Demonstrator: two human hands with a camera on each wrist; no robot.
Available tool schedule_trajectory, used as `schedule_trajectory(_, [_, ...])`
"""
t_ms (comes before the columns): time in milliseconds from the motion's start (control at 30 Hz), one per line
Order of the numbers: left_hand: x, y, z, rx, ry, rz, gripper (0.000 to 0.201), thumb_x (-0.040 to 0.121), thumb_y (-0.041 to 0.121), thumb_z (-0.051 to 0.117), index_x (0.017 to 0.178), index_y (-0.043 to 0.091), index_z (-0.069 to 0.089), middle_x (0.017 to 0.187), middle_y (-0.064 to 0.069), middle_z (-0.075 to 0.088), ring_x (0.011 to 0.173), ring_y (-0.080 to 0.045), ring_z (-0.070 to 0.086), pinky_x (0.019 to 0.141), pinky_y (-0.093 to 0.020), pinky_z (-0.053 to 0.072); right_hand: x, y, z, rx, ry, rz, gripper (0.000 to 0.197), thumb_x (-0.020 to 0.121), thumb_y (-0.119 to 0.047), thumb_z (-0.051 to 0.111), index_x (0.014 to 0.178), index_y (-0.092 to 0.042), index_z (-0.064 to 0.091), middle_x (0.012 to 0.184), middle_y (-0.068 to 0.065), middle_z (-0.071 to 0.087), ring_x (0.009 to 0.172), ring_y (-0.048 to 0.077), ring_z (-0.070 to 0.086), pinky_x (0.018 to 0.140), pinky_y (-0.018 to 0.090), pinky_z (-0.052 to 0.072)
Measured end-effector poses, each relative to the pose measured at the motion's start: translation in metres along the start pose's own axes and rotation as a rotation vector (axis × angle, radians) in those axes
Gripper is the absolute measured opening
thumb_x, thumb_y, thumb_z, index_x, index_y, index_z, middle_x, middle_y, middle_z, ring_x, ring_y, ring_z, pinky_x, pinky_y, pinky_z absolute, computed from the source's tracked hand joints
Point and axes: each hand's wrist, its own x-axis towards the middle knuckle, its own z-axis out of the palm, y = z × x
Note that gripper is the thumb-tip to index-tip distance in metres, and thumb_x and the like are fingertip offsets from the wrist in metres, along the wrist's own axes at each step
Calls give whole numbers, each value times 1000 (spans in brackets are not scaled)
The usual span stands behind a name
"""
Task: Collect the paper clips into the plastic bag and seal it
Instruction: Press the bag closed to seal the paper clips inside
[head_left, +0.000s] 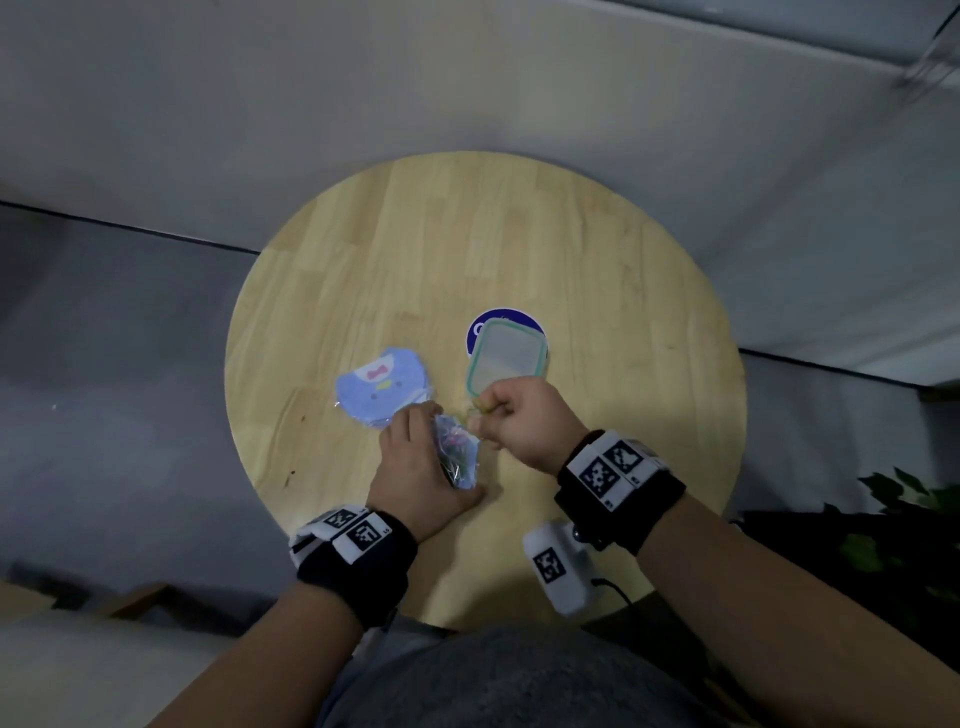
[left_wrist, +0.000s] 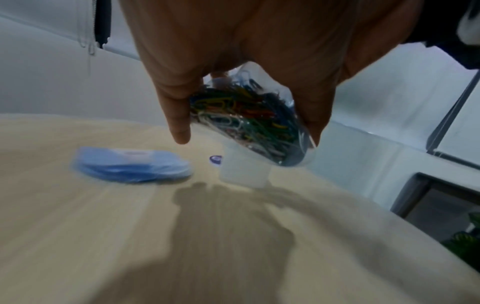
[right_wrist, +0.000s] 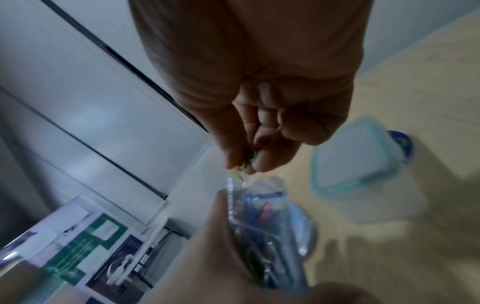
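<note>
Head view: left hand (head_left: 415, 467) grips the plastic bag (head_left: 457, 454) upright; right hand (head_left: 524, 423) pinches paper clips (right_wrist: 248, 159) above its mouth.

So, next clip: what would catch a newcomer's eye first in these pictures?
Most striking is the clear plastic bag stuffed with coloured paper clips, gripped in the left hand above the round wooden table. Right over its mouth, the right hand pinches a few more clips. Behind the hands sit a teal-rimmed plastic container and, to its left, a blue cartoon-face packet.
</note>
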Motion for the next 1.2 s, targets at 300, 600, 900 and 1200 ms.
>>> schedule_trajectory(300, [19,61,5,-101,165,12,82,52,34,84,116,8,40,103,2,36,97,-19,40,81,-27,36,-12,-28,-40,-246,230,14,23,65,-20,80,75,-20,59,69,-2,65,72,21,65,71,35,56])
schedule_trajectory(600, [24,92,0,-200,169,33,89,47,30,84,120,8,38,111,-1,40,105,-21,44,88,-29,40,-42,-32,-56,-428,154,-161,16,83,-30,60,80,-19,70,78,1,72,78,21,64,69,36,54])
schedule_trajectory(900, [40,109,-16,-275,200,82,81,50,37,83,115,22,36,107,7,35,98,-18,49,71,-42,54,-54,-39,-75,-173,435,-256,9,83,-26,62,81,-25,54,73,-4,71,69,16,67,63,40,55])
schedule_trajectory(1200, [40,115,-40,-330,222,64,75,48,39,72,113,23,36,105,7,37,99,-16,43,82,-43,48,-60,-49,-67,-307,373,-454,38,88,-46,40,98,-24,69,91,-6,61,77,15,61,69,37,51])
